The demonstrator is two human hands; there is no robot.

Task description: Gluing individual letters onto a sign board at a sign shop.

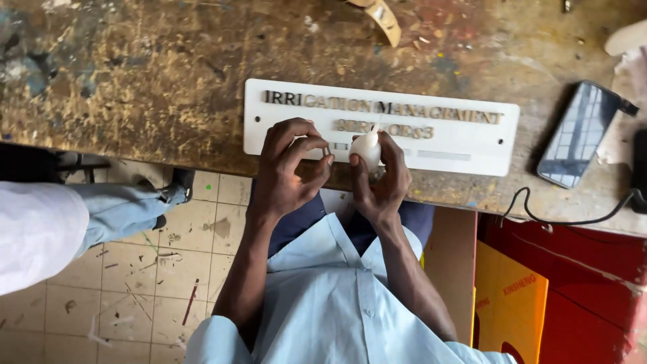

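A long white sign plate (465,145) with raised metallic letters lies on the worn wooden workbench (155,74), near its front edge. My right hand (381,178) grips a small white squeeze bottle (367,147) with its thin nozzle pointing up at the lettering. My left hand (290,168) is at the plate's lower left part, fingers pinched together over something too small to make out.
A dark phone (578,135) lies at the right of the bench with a black cable (566,217) trailing off the edge. Another person's legs in jeans (114,209) stand at the left over a tiled floor. Red and yellow boxes (532,296) sit under the bench at the right.
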